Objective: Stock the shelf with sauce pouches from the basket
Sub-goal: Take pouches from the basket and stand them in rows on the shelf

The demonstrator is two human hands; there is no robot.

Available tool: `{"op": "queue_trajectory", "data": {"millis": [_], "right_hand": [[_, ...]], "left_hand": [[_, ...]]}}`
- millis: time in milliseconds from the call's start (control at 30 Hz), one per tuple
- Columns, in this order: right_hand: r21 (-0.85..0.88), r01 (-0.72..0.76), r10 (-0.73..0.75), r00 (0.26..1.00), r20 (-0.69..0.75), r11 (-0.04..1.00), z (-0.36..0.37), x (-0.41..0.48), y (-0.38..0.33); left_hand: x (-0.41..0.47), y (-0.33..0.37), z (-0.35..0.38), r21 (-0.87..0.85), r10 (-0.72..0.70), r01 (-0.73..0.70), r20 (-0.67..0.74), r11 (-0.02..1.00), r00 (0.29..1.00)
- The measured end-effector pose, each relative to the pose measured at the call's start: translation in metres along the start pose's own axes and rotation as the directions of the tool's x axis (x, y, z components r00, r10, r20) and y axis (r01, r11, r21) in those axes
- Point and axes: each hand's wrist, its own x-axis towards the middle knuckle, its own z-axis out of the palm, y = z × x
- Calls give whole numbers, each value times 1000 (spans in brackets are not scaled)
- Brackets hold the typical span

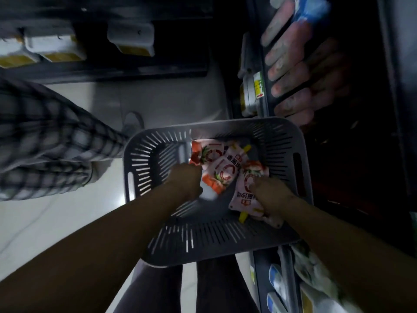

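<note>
While reaching into the basket (135,159), picking step in hand: right hand (268,193) grip curled round a pouch (243,199) by the basket's right wall; left hand (185,179) bunched against the sauce pouches (221,168) mid-basket, hold unclear. Next, likely: lift clear, carry to the shelf (265,102) right of the basket.

Dim scene, motion-blurred throughout, wide-angle warping at edges, glare on pale floor (67,222)

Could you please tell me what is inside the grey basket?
Several pink-and-red sauce pouches lie in the basket, with left hand and right hand on them. What lies beneath is covered.
</note>
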Motion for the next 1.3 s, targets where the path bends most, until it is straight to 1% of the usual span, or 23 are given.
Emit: {"op": "queue_trajectory", "data": {"millis": [33, 67, 100, 167, 200, 233, 300, 333, 400, 433, 500, 600, 667, 733, 767, 800, 833, 900, 967, 1067, 1133, 1200, 1300], "right_hand": [[-47, 52, -56, 995, -81, 998, 2, 8, 3], [-98, 78, -94, 980, -173, 992, 4, 16, 6], [-140, 86, -116, 967, -226, 986, 4, 23, 7], [-209, 149, -180, 973, -141, 966, 4, 33, 7], [-243, 171, -193, 979, -68, 955, 5, 40, 7], [-258, 197, -220, 974, -62, 946, 5, 45, 6], [-302, 272, -330, 930, -163, 914, 6, 57, 0], [-312, 289, -355, 918, -180, 905, 3, 61, -3], [-321, 339, -379, 922, -73, 885, 3, 67, -5], [-328, 342, -360, 933, 5, 881, 2, 68, -3], [-325, 352, -361, 932, 34, 878, 0, 70, 0], [-291, 359, -374, 927, 2, 887, 5, 71, 3], [-268, 322, -340, 940, -18, 908, 4, 69, 0], [-274, 289, -298, 954, 6, 917, -1, 66, -6], [-269, 274, -277, 960, 26, 923, -4, 66, -10], [-252, 247, -242, 969, 48, 936, -7, 67, -13], [-230, 212, -202, 977, 68, 950, -11, 69, -16], [-223, 171, -148, 982, 115, 960, -18, 69, -19], [-220, 166, -138, 981, 136, 961, -21, 69, -18], [-204, 182, -161, 980, 112, 962, -22, 67, -12], [-228, 184, -164, 981, 105, 956, -23, 66, -9], [-259, 180, -154, 981, 117, 949, -26, 67, -9], [-201, 137, -106, 982, 158, 970, -29, 72, -11]], "left_hand": [[8, 2, 3, -35, -13, 13, 0, 999, 1000], [15, 4, 7, -64, -21, 21, 0, 998, 1000], [22, 6, 11, -90, -22, 21, -4, 996, 1000], [35, 10, 22, -152, -31, 29, -6, 988, 1000], [40, 13, 27, -205, -40, 38, -4, 978, 999], [44, 16, 32, -262, -51, 47, -10, 964, 999], [51, 23, 39, -365, -82, 72, -11, 928, 997], [53, 26, 42, -425, -104, 91, -7, 900, 995], [58, 30, 50, -565, -151, 121, -6, 816, 988], [59, 32, 53, -632, -169, 120, -18, 765, 985], [61, 34, 60, -703, -221, 121, -53, 701, 974], [63, 34, 67, -692, -325, 195, -59, 695, 944], [62, 30, 69, -712, -333, 214, -30, 669, 942], [60, 25, 67, -698, -272, 199, 7, 688, 962], [58, 22, 66, -680, -211, 171, 24, 713, 977], [55, 19, 65, -652, -150, 164, 77, 740, 986], [53, 18, 63, -623, -98, 157, 129, 766, 987], [46, 15, 63, -597, -68, 184, 212, 781, 975], [40, 10, 71, -617, -78, 226, 257, 754, 963], [33, 0, 86, -660, -129, 314, 314, 683, 941], [33, -6, 94, -707, -148, 344, 325, 618, 934], [35, -9, 100, -754, -152, 337, 307, 564, 940], [39, -6, 107, -776, -189, 374, 323, 508, 927]]}}
